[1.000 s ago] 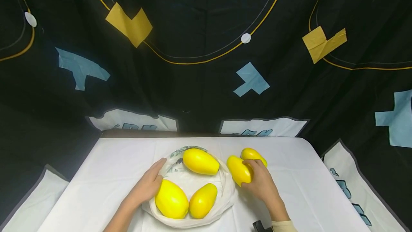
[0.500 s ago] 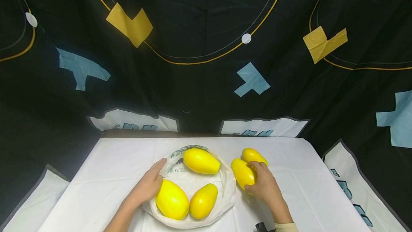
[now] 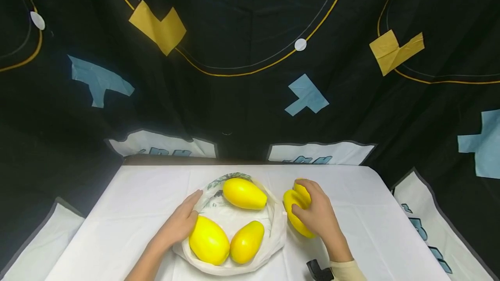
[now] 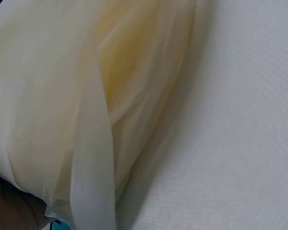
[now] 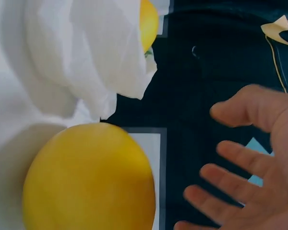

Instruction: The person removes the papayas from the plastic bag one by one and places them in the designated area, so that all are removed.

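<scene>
My left hand (image 3: 181,222) holds the left rim of a white plastic bag (image 3: 275,246), spread wide around three smooth yellow mango-like fruits. One fruit (image 3: 244,194) lies at the back of the bag, a big one (image 3: 208,241) at front left, and a smaller one (image 3: 247,242) at front right. To the right of the bag, two more lie close together: a nearer fruit (image 3: 293,211) and a farther fruit (image 3: 300,187), partly hidden by my right hand (image 3: 318,209). In the right wrist view, that hand's fingers (image 5: 235,184) are spread, apart from the large yellow fruit (image 5: 91,179).
A white cloth covers the table (image 3: 375,229). Behind it hangs a black curtain (image 3: 234,112) with yellow and blue patches. A small black device (image 3: 319,271) sits by my right wrist.
My right hand drew the nearer loose fruit slightly right, away from the bag, then came off it and moved up over the farther fruit. The left hand and the bag stay in place.
</scene>
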`<state>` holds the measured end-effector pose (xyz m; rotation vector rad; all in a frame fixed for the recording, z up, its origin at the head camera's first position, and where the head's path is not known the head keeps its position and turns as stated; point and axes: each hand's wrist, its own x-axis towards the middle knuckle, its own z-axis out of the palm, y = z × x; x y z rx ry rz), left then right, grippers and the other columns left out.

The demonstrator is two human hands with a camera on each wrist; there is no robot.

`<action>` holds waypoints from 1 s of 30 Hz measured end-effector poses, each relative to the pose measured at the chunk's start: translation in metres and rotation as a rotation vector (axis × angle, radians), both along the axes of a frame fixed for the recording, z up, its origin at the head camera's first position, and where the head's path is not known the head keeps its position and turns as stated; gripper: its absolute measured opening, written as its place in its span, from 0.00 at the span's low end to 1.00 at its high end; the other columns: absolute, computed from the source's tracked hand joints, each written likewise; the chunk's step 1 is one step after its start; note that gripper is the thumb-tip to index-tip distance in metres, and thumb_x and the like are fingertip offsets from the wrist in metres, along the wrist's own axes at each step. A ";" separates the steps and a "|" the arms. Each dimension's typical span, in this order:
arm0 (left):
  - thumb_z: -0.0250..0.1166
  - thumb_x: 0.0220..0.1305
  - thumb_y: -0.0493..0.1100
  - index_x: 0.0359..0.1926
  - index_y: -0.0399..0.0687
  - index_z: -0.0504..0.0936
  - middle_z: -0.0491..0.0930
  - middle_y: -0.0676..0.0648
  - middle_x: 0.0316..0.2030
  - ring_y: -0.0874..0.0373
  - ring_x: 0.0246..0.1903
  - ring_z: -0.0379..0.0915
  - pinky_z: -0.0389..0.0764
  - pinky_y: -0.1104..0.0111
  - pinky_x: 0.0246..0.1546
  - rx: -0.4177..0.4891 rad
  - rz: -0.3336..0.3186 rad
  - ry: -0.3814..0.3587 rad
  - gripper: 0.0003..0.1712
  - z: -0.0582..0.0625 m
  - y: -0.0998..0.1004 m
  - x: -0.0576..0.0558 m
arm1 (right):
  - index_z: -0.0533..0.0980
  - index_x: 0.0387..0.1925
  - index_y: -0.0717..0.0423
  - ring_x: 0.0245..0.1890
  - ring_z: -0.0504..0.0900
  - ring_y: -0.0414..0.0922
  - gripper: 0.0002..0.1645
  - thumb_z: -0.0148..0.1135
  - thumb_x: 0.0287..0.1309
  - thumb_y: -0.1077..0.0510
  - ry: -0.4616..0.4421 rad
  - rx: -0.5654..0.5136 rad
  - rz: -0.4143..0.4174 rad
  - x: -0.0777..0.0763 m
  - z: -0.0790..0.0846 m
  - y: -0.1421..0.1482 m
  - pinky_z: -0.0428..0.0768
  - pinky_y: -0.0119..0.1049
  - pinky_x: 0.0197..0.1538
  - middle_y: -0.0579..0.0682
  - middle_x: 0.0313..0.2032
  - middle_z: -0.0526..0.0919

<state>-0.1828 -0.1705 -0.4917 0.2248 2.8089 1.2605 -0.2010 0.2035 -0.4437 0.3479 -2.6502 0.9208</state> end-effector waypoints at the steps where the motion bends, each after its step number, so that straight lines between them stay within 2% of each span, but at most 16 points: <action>1: 0.44 0.71 0.35 0.74 0.38 0.55 0.52 0.38 0.74 0.40 0.72 0.45 0.49 0.46 0.70 0.001 0.001 0.001 0.31 0.000 0.000 0.000 | 0.74 0.60 0.49 0.61 0.72 0.51 0.38 0.72 0.42 0.60 0.018 -0.011 0.017 -0.002 0.002 -0.003 0.72 0.56 0.62 0.48 0.61 0.73; 5: 0.44 0.71 0.35 0.74 0.37 0.55 0.52 0.37 0.73 0.40 0.72 0.45 0.49 0.46 0.70 0.005 0.000 0.002 0.31 0.000 -0.001 0.000 | 0.72 0.62 0.45 0.61 0.72 0.47 0.41 0.73 0.41 0.59 0.049 -0.030 0.076 -0.008 0.007 -0.013 0.72 0.54 0.62 0.44 0.62 0.73; 11: 0.44 0.71 0.35 0.74 0.39 0.55 0.52 0.38 0.74 0.40 0.72 0.45 0.48 0.46 0.70 0.014 -0.001 -0.012 0.32 0.002 0.000 0.001 | 0.72 0.63 0.43 0.61 0.71 0.44 0.43 0.75 0.41 0.57 0.030 -0.029 0.160 -0.017 0.012 -0.026 0.75 0.49 0.60 0.40 0.63 0.72; 21: 0.44 0.71 0.35 0.74 0.39 0.55 0.52 0.37 0.73 0.40 0.72 0.46 0.49 0.47 0.70 0.019 0.005 0.001 0.31 0.002 0.001 0.001 | 0.70 0.64 0.37 0.66 0.66 0.42 0.44 0.74 0.42 0.57 -0.040 -0.057 0.233 -0.030 0.017 -0.056 0.72 0.53 0.63 0.37 0.65 0.69; 30: 0.46 0.71 0.34 0.74 0.38 0.56 0.53 0.37 0.73 0.40 0.72 0.46 0.49 0.47 0.70 0.017 0.004 0.012 0.31 0.001 0.001 0.002 | 0.72 0.63 0.39 0.65 0.67 0.42 0.44 0.76 0.40 0.58 -0.050 -0.010 0.300 -0.043 0.015 -0.082 0.73 0.48 0.62 0.38 0.64 0.71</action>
